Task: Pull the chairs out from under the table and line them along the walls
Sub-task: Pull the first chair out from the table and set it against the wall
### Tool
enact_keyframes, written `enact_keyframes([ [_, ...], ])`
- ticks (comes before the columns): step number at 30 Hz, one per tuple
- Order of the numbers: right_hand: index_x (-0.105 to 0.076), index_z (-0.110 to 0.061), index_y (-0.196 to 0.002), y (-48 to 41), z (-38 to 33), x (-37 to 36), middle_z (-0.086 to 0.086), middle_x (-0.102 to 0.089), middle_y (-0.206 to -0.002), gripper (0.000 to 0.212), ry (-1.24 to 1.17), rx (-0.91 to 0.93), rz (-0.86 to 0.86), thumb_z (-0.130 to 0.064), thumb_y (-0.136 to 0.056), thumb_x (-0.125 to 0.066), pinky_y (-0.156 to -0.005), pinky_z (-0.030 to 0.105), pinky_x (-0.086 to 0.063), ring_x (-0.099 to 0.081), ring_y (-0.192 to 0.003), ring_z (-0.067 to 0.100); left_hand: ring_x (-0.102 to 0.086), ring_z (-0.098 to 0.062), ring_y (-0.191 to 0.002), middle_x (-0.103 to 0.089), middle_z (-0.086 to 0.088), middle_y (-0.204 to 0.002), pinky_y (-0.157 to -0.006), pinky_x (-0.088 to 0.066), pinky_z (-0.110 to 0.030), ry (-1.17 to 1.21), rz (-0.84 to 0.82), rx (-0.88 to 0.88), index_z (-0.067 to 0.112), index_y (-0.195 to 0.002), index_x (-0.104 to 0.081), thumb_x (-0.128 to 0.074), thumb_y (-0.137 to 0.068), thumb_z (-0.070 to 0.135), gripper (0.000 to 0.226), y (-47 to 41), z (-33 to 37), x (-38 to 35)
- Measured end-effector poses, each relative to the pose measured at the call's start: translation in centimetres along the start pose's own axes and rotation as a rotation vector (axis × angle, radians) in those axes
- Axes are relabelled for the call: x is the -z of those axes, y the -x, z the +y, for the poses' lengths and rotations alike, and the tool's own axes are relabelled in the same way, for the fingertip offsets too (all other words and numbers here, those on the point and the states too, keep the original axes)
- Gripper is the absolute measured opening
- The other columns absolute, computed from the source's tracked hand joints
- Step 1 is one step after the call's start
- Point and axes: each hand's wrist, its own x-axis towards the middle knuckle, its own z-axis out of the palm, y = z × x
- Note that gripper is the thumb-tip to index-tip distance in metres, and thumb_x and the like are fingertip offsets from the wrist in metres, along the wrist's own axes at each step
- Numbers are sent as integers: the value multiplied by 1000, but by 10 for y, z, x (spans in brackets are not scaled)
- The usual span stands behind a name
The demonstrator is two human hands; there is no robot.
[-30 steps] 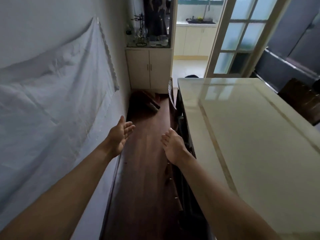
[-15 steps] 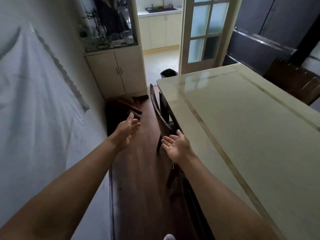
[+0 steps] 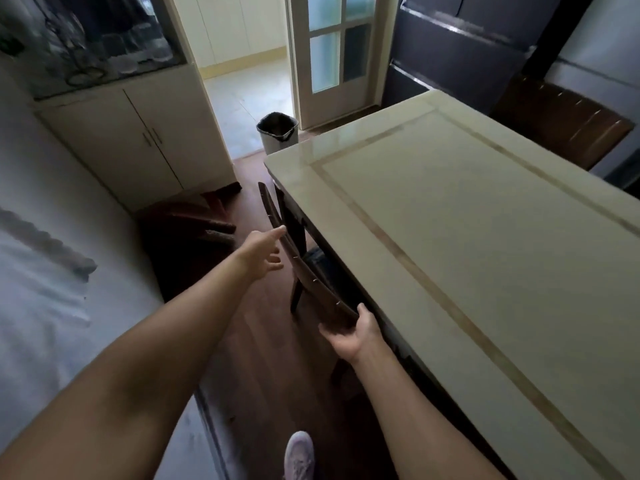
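Note:
A dark wooden chair (image 3: pixel 308 275) is tucked under the left side of the cream stone-topped table (image 3: pixel 467 254), its curved backrest sticking out along the table edge. My right hand (image 3: pixel 349 332) is closed around the near end of the backrest's top rail. My left hand (image 3: pixel 263 251) is stretched out with fingers apart, its fingertips touching the far part of the backrest. Another dark chair (image 3: pixel 568 123) stands on the far right side of the table. A further dark wooden chair (image 3: pixel 194 233) stands against the left wall by the cabinet.
A white cloth-covered wall (image 3: pixel 45 306) runs along the left, leaving a narrow strip of dark wood floor (image 3: pixel 263 393). A cream cabinet (image 3: pixel 138 140) stands ahead left, a bin (image 3: pixel 277 131) by the glazed door (image 3: pixel 332 57). My shoe (image 3: pixel 299 455) is at the bottom.
I have stepped forward along the table. My right hand has closed on the near end of the chair's backrest, and my left hand has reached across to its far part.

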Motion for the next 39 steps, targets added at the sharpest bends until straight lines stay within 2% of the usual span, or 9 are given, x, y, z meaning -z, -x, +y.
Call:
enact_keyframes([
  [6,-56,5,-103,-35,-5,4,25,-59,-109,37,-32,37,111,-28,-98,-41,-98,50,-42,-52,-119,41,-62,-28,-82,-60,-20,-109,-46,-50,-35,-128,-51,82,-2,-125,-53,-62,-87,18,44,-48,15,-13],
  [10,-53,10,-78,-51,-10,5,25,-65,-55,34,-33,15,96,-12,-98,-37,-50,46,-57,-55,-75,38,-62,-30,-83,-59,-23,-114,-42,-51,-36,-196,-23,145,-4,-126,-49,-60,-86,3,42,-62,9,-16],
  [12,-52,9,-74,-53,-13,3,26,-64,-61,29,-52,13,94,-3,-96,-37,-51,47,-57,-54,-76,39,-63,-33,-92,-58,-22,-119,-43,-51,-38,-214,20,142,-2,-127,-46,-59,-85,-1,44,-66,6,-21],
  [16,-54,15,-94,-57,-17,1,31,-54,-106,23,-71,-38,103,1,-94,-36,-105,49,-40,-49,-123,43,-62,-33,-92,-53,-25,-126,-44,-50,-39,-233,97,101,1,-123,-39,-53,-83,-8,44,-69,6,-30],
  [21,-54,17,-84,-54,-4,-2,33,-54,-90,25,-50,-69,97,2,-95,-36,-111,47,-35,-46,-129,39,-66,-33,-83,-58,-22,-109,-38,-49,-34,-224,144,37,2,-107,-47,-56,-81,-9,30,-69,1,-15],
  [24,-56,18,-81,-53,20,-6,34,-62,-78,28,-23,-87,67,1,-95,-38,-89,45,-55,-59,-96,44,-59,-26,-60,-57,-15,-82,-30,-46,-27,-195,209,15,3,-85,-47,-58,-76,-11,20,-65,-3,8],
  [27,-60,18,-68,-50,53,-14,32,-65,-57,40,-26,-142,24,-3,-96,-39,-43,45,-56,-67,-54,43,-55,-24,-57,-58,-16,-83,-26,-43,-23,-229,260,-5,-1,-109,-53,-61,-73,-10,38,-59,-9,42],
  [34,-62,16,-43,-36,134,-38,28,-63,-47,64,-34,-302,-81,-6,-98,-37,-28,40,-48,-62,-33,36,-65,-37,-92,-62,-23,-105,-77,-57,-52,-276,359,17,-1,-117,-56,-63,-73,-7,45,-43,-22,137],
  [39,-64,14,-52,-38,195,-43,25,-65,-49,53,92,-400,-74,-6,-96,-41,-46,37,-55,-64,-38,33,-59,-31,-76,-57,-18,-96,-53,-52,-38,-264,370,60,9,-92,-51,-59,-78,-9,24,-20,-36,200],
])
